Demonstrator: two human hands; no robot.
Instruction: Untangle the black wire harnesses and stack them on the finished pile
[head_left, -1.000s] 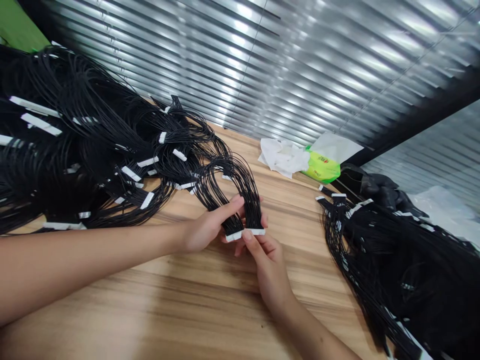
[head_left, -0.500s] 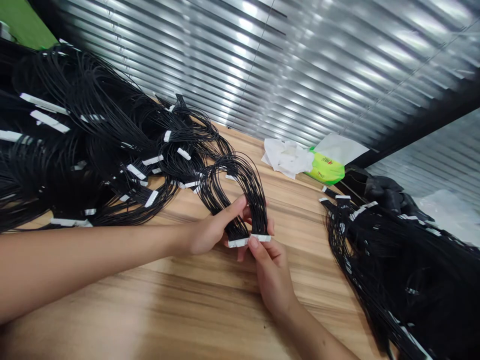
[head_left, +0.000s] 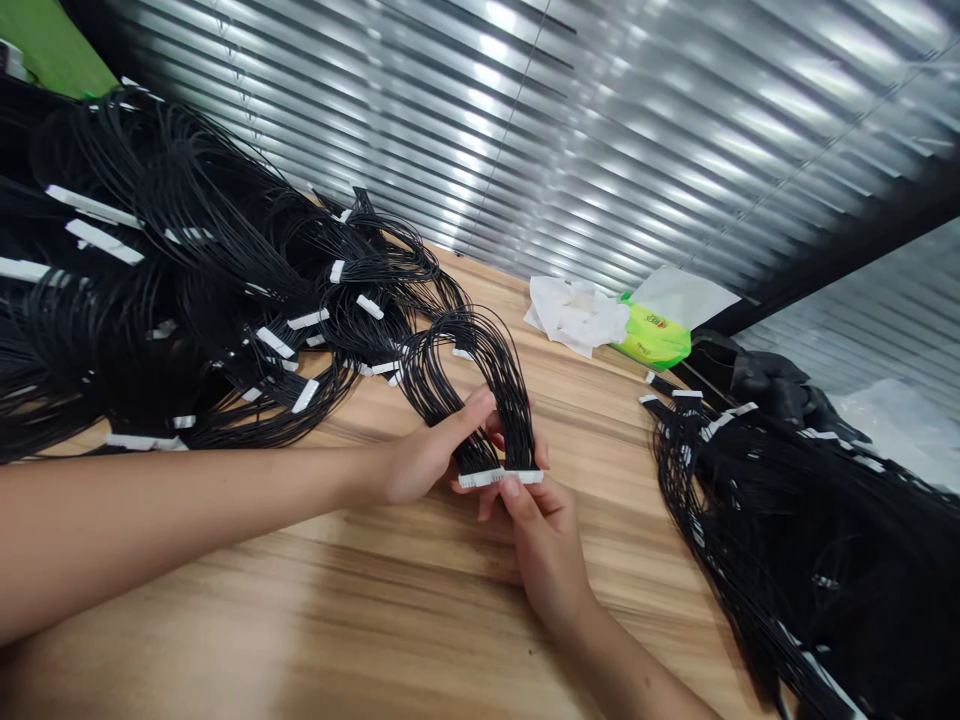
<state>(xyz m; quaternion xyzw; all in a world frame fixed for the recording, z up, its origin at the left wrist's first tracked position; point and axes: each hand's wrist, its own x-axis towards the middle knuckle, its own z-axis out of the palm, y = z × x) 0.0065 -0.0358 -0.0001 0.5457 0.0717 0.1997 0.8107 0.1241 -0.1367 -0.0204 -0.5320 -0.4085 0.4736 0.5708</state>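
The loop of black wires (head_left: 516,400) is over the middle of the tabletop (head_left: 405,600), its two white plugs (head_left: 480,479) side by side. The left hand (head_left: 416,462) has its thumb clamped over the wires, fingers mostly hidden behind — likely to stop the bunch springing apart. The right hand (head_left: 547,545) pinches the plugs where they meet, maybe to hold their ends level. One wire heap (head_left: 172,270) fills the tabletop's left side, another heap (head_left: 817,560) lies along its right edge — perhaps to give the hands room.
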